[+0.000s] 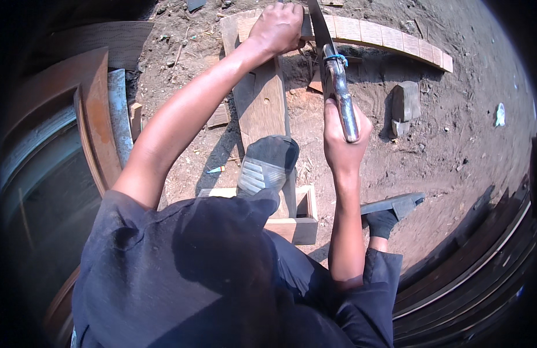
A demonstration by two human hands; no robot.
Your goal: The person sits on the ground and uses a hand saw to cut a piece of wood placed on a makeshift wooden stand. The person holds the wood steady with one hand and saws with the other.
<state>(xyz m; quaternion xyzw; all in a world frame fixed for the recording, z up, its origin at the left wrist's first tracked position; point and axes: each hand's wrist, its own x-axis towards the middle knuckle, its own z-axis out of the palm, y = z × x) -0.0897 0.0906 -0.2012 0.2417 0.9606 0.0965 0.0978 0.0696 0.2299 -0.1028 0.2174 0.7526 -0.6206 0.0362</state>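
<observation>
My right hand (348, 129) is wrapped round the metal handle of a handsaw (339, 93). Blue cord is tied near the top of that handle, and the dark blade runs up past the frame's upper edge. My left hand (278, 28) is closed over a curved wooden piece (378, 36), which has lines marked across its face. The saw blade crosses this piece just right of my left hand. Beneath lies a long wooden plank (262, 110), with my foot in a dark slipper (268, 159) resting on it. The fingertips of my left hand are partly hidden.
A wooden box frame (306, 217) sits under the plank's near end. Wooden blocks (406, 101) lie on the dirt at right. A brown framed panel with glass (94, 127) stands at left. Dark stacked lengths (477, 278) fill the lower right. My other foot (390, 211) is on the ground.
</observation>
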